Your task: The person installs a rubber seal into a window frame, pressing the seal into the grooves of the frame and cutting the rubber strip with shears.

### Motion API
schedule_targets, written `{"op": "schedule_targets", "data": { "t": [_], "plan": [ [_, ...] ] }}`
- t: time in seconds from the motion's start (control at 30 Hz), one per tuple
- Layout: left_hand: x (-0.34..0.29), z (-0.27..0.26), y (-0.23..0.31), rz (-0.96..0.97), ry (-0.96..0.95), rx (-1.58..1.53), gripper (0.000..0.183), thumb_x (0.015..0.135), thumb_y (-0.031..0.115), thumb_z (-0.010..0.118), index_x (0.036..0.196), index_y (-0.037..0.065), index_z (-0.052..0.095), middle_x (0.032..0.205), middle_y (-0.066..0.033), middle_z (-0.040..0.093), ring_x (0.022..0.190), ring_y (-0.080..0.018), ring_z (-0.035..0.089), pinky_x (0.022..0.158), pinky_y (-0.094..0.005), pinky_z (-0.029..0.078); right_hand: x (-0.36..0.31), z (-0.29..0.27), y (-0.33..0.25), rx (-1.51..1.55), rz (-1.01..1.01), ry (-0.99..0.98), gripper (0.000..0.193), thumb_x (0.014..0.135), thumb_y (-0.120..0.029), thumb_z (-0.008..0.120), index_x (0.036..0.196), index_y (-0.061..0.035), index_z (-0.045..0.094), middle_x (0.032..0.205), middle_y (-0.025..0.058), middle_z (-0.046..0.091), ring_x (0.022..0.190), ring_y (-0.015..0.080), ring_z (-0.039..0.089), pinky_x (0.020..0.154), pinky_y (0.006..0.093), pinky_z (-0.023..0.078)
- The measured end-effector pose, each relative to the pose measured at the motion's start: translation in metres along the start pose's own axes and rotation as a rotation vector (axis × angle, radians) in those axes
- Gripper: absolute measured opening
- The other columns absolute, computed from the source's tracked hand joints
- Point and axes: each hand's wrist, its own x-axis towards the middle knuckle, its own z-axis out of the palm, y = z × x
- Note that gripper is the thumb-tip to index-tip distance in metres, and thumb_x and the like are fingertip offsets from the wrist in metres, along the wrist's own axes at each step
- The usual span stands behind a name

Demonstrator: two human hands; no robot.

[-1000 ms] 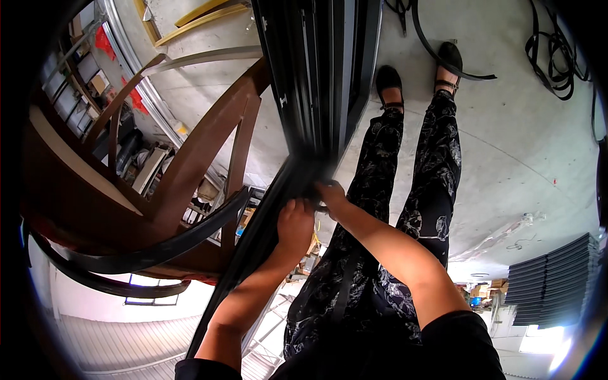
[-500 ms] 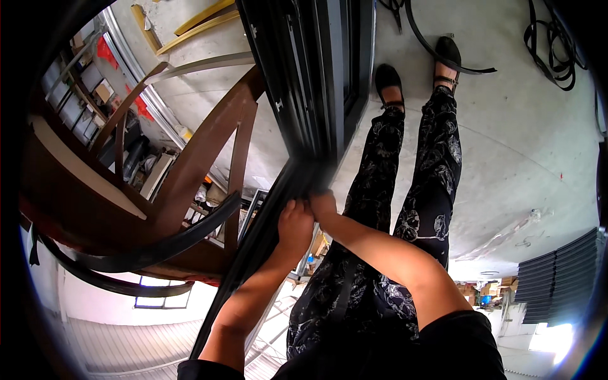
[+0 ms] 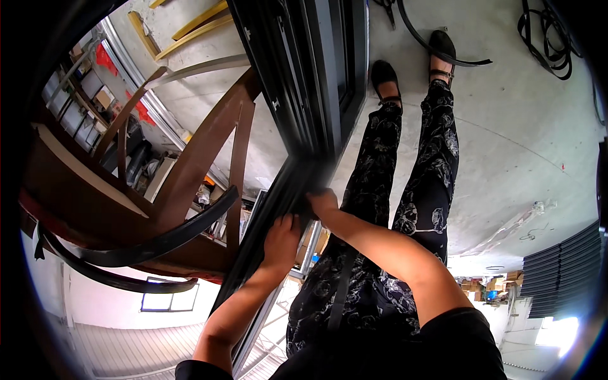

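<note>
A long dark metal window or door frame (image 3: 304,82) with grooved faces runs from the far top down past my left side. My left hand (image 3: 283,242) is closed over its dark grooved bar, fingers bent and close together on it. Slightly farther along, my right hand (image 3: 323,202) is bent against the bar's right edge, its fingers folded together. The fingertips and anything pinched in them are hidden, and the bar is blurred there. A flat dark strip (image 3: 341,294) hangs over my patterned trousers.
On the left stands a brown curved-frame rack (image 3: 209,152) with a black rubber strip (image 3: 171,244) looped over it. Another black strip (image 3: 411,28) lies by my shoes, and a coiled one (image 3: 548,47) at the far right. Yellow strips (image 3: 193,28) lie on the floor.
My left hand has slid along the bar toward me and away from the right hand, opening a gap between them. My right hand stays nearly in place. The view has shifted slightly.
</note>
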Motion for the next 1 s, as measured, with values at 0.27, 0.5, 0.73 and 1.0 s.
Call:
{"op": "schedule_targets", "data": {
  "t": [0.27,0.5,0.73,1.0],
  "plan": [
    [0.007,-0.007,0.001,0.026,0.024,-0.056,0.032,0.084,0.007,0.053,0.115,0.004,0.061,0.103,-0.0103,0.056,0.099,-0.0293,0.054,0.079,-0.0384,0.049,0.023,0.010,0.029,-0.004,-0.067,0.029,0.040,0.078,-0.024,0.074,0.105,0.0022,0.060,0.082,0.0147,0.066,0.074,0.0259,0.066,0.063,0.0351,0.053],
    [0.003,-0.012,0.002,0.029,-0.003,-0.068,0.032,0.083,0.007,0.053,0.115,0.004,0.061,0.105,-0.0105,0.056,0.101,-0.0301,0.054,0.081,-0.0393,0.048,0.012,0.005,0.021,0.014,0.003,-0.095,0.049,0.075,-0.017,0.078,0.112,0.0024,0.052,0.089,0.0143,0.064,0.073,0.0232,0.063,0.058,0.0343,0.053],
    [0.008,-0.008,-0.001,0.005,-0.009,-0.095,0.030,0.084,0.007,0.053,0.113,0.003,0.061,0.104,-0.0110,0.057,0.099,-0.0307,0.055,0.080,-0.0397,0.049,-0.007,0.004,0.025,0.057,-0.024,-0.189,0.058,0.074,-0.014,0.079,0.119,0.0051,0.048,0.098,0.0147,0.062,0.080,0.0236,0.062,0.062,0.0329,0.053],
    [0.003,-0.012,-0.011,0.020,0.025,-0.281,0.032,0.079,0.001,0.051,0.109,0.001,0.062,0.109,-0.0157,0.061,0.100,-0.0365,0.058,0.085,-0.0426,0.048,-0.016,0.008,0.037,0.097,-0.057,-0.167,0.060,0.074,-0.017,0.079,0.122,-0.0015,0.047,0.095,0.0112,0.060,0.082,0.0227,0.061,0.065,0.0358,0.053]
  ]
}}
